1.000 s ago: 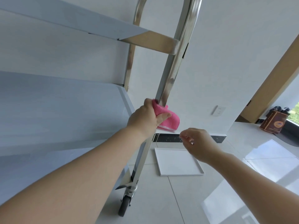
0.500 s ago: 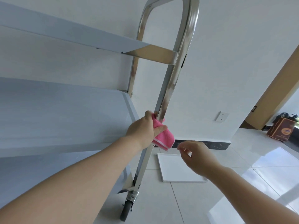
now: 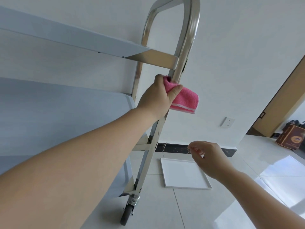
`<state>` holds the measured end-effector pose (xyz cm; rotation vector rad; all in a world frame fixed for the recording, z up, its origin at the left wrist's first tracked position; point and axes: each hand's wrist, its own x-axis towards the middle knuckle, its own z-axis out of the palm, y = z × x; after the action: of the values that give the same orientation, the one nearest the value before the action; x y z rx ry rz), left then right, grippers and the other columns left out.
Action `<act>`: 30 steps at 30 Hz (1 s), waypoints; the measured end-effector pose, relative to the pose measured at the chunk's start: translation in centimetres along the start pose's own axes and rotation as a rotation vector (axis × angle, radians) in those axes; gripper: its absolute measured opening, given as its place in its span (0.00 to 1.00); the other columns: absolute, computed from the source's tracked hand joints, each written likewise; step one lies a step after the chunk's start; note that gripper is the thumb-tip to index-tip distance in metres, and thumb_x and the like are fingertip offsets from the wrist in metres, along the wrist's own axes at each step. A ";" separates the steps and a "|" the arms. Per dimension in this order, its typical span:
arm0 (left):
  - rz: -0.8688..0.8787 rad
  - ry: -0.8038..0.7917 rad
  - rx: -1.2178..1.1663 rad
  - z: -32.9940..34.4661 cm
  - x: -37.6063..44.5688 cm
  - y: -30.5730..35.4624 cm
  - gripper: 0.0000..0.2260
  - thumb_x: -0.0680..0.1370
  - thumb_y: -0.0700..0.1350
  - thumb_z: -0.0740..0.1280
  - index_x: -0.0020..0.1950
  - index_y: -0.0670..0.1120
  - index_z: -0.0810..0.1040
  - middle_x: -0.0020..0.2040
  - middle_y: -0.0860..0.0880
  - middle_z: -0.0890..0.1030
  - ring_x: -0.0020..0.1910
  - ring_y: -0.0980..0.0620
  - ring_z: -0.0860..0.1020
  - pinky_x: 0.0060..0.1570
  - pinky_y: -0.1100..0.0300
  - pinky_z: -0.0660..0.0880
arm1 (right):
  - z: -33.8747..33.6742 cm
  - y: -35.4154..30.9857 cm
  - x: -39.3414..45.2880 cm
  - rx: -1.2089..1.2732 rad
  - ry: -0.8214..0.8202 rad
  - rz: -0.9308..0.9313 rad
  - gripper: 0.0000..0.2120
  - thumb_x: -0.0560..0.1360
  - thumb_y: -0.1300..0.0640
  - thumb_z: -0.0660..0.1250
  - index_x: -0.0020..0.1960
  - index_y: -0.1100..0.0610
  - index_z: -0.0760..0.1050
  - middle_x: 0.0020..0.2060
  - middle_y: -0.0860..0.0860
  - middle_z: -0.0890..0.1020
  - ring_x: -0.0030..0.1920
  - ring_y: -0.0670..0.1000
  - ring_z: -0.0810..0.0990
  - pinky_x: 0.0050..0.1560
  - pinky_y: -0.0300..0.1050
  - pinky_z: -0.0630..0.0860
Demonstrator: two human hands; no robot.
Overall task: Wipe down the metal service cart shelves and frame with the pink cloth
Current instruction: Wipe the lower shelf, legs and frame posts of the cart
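Note:
The metal service cart fills the left of the view, with a shiny upright post [image 3: 186, 47] rising to a curved handle. My left hand [image 3: 156, 96] grips the pink cloth [image 3: 184, 100] wrapped around that post, just below the upper shelf's bracket [image 3: 155, 61]. A fold of the cloth hangs out to the right of the post. The middle shelf [image 3: 57, 113] stretches left under my forearm. My right hand [image 3: 208, 156] hovers lower right, off the cart, with fingers loosely curled and holding nothing.
A white flat tray [image 3: 183, 176] lies on the tiled floor beside the cart's caster wheel [image 3: 127, 212]. A white wall with a socket [image 3: 227, 122] stands behind. A brown box [image 3: 291, 139] sits by the doorway at right.
My left hand has slid the pink cloth up the post, from near the middle shelf to just under the upper shelf's bracket. My right hand stays hovering low.

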<state>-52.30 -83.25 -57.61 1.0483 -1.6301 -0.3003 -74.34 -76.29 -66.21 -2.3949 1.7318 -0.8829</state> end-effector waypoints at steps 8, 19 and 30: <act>-0.012 0.029 0.128 -3.7 -5.1 -1.1 0.23 0.74 0.65 0.57 0.57 0.48 0.67 0.47 0.51 0.76 0.42 0.49 0.78 0.38 0.55 0.79 | -0.7 -6.8 1.3 0.194 0.198 -0.127 0.24 0.71 0.45 0.63 0.65 0.41 0.63 0.54 0.39 0.72 0.44 0.40 0.78 0.38 0.32 0.74; -0.089 0.138 0.120 -15.6 -12.4 -3.5 0.15 0.74 0.63 0.62 0.53 0.55 0.67 0.48 0.58 0.79 0.47 0.57 0.78 0.46 0.60 0.76 | 3.7 -20.8 3.2 0.283 0.054 -0.328 0.19 0.71 0.54 0.68 0.61 0.47 0.72 0.47 0.42 0.80 0.47 0.42 0.77 0.49 0.35 0.72; -0.281 0.473 0.365 -35.5 -20.1 -8.5 0.21 0.70 0.67 0.58 0.56 0.54 0.67 0.52 0.57 0.78 0.51 0.56 0.77 0.48 0.60 0.75 | 12.7 -41.0 4.5 0.477 -0.130 -0.515 0.15 0.68 0.64 0.64 0.46 0.46 0.67 0.36 0.41 0.77 0.41 0.40 0.74 0.39 0.30 0.70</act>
<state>-17.22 -61.63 -64.16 1.5009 -1.1307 0.0692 -32.30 -68.69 -60.00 -2.4989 0.7428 -1.0137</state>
